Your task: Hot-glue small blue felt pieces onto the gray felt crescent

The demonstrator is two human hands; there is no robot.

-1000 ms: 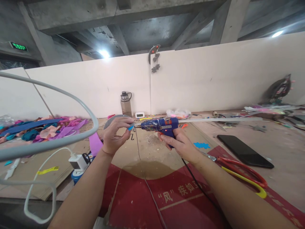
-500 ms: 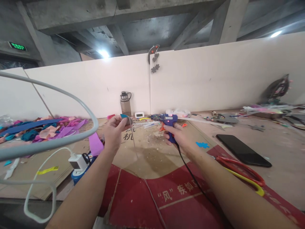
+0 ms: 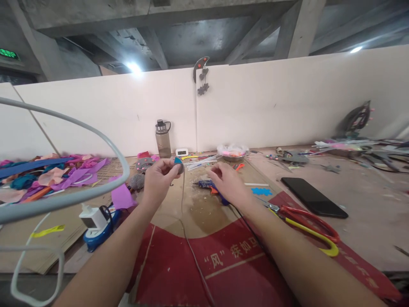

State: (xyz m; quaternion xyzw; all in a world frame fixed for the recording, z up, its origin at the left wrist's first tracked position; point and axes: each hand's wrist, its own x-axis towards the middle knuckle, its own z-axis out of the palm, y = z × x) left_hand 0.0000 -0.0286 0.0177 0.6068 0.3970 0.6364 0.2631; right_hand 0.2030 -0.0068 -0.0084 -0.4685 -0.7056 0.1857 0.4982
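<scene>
My left hand [image 3: 161, 179] is closed, pinching a small blue-and-grey piece [image 3: 179, 165] that looks like felt between thumb and fingertips. From it a thin grey yarn [image 3: 182, 200] hangs down and runs over the cardboard toward me. A blue glue gun [image 3: 206, 184] with an orange trigger lies on the cardboard, partly covered by my right hand [image 3: 228, 181]. That hand is loosely curved above the gun, its fingers apart, with nothing visible in them. Right of it lie a blue flower-edged felt cutout [image 3: 262, 191] and scissors [image 3: 306, 221] with red and yellow handles.
A black phone [image 3: 313, 196] lies at the right. Heaped felt scraps [image 3: 57, 172] cover the left side, near a white plug [image 3: 92, 216] on a blue socket. A bottle [image 3: 163, 140] and a metal bowl [image 3: 234, 157] stand at the back. A grey cable [image 3: 108, 145] loops across the left.
My right hand has lowered the glue gun from mid-air onto the cardboard and loosened its hold. The left hand, still pinching the felt piece, has shifted slightly right.
</scene>
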